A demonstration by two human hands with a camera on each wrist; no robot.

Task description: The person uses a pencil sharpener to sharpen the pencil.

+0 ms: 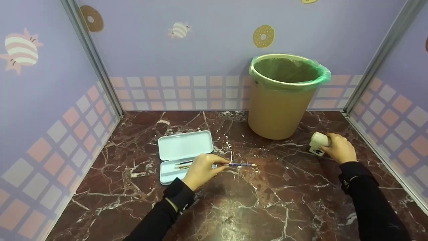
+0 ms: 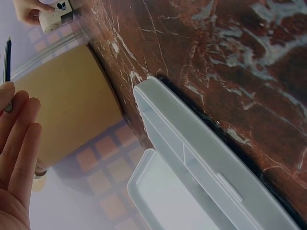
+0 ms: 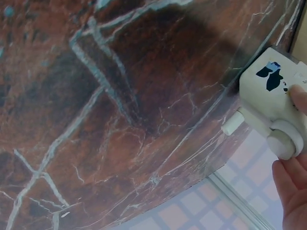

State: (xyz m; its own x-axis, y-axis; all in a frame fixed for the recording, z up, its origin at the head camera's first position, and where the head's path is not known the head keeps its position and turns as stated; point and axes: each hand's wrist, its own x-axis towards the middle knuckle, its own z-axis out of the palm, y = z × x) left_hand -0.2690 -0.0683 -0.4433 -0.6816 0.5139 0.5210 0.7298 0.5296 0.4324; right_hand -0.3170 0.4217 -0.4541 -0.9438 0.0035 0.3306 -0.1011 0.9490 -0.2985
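Observation:
My left hand (image 1: pixel 204 169) pinches a dark-barrelled pencil (image 1: pixel 242 164) between thumb and fingertips, its sharpened tip pointing right. In the left wrist view the pencil (image 2: pixel 7 62) stands tip up. Beneath and behind that hand lies an open pale blue pencil case (image 1: pixel 185 146), with several thin pencils (image 1: pixel 184 166) in its tray, partly hidden by the hand. On the right, my right hand (image 1: pixel 340 148) grips a white pencil sharpener (image 1: pixel 316 145) on the table. The right wrist view shows the sharpener's (image 3: pixel 266 91) dark printed picture, round knob and small white crank handle.
A tan waste bin (image 1: pixel 279 110) lined with a green bag (image 1: pixel 322 74) stands at the back, between the case and the sharpener. Pale crumbs lie scattered on the dark red marbled table (image 1: pixel 230 214). Patterned walls (image 1: pixel 214 43) enclose the back and both sides.

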